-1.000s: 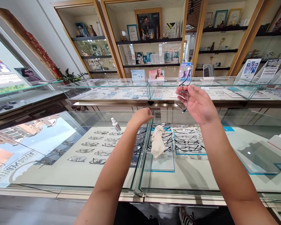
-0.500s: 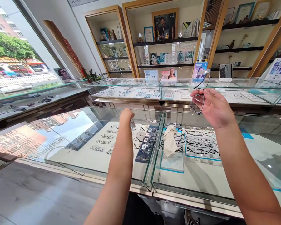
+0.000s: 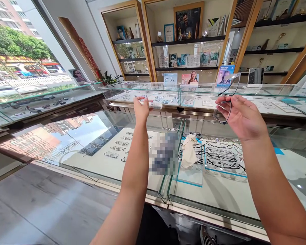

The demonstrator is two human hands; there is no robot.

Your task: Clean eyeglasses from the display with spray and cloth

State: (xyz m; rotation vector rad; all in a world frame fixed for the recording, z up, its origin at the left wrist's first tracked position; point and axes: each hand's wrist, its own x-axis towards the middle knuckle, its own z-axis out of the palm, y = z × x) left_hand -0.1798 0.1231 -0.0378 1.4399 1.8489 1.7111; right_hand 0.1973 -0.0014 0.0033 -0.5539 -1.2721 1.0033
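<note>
My right hand is raised above the glass counter, its fingers pinching a pair of eyeglasses near the bridge. The glasses stand turned on end, one lens above my fingers and one below. To the left, my left hand is closed around a small whitish bottle, which lies nearly level and points right toward the glasses, with a gap between them. Part of the bottle is hidden in my fingers. A crumpled beige cloth rests on the counter between my forearms, touching neither hand.
Rows of spectacle frames lie in the near display case. Another glass display case runs across behind, with small advertising stands on top. Shelves line the back wall. A window is at the left.
My left hand has risen from low over the counter, and the bottle has swung from pointing down to nearly level. The right hand still holds the glasses. The view has shifted slightly.
</note>
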